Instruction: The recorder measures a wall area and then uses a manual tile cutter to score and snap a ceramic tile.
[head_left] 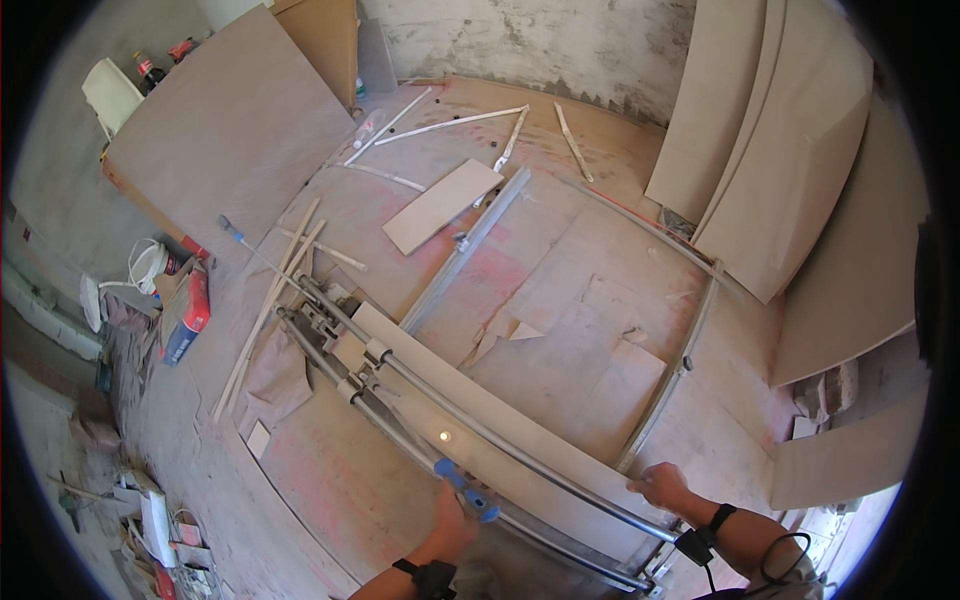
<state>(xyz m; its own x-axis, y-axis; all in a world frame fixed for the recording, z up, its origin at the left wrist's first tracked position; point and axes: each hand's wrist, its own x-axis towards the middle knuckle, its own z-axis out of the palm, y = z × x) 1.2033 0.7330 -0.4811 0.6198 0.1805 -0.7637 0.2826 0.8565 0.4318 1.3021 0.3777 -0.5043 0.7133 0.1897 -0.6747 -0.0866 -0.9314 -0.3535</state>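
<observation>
A long manual tile cutter (520, 450) with two metal rails lies diagonally before me. Its carriage (330, 318) sits toward the far left end, where a lever with a blue-grey handle (231, 229) sticks out. Under the rails lies a long beige tile (560, 455). Closed at a blue-and-grey handle-like piece (468, 490) over the near rail is my left hand (452, 523); the exact kind of piece is unclear. My right hand (664, 487) has curled fingers at the tile's far edge, near the near right end. Whatever it pinches is hidden.
A metal support frame (655, 415) extends beyond the cutter. A cut tile piece (443, 207) rests on its far bar. Large tiles lean at the right (790, 130) and far left (230, 120). Wooden strips (268, 320), a bucket (150, 265) and a red-blue box (187, 318) stand left.
</observation>
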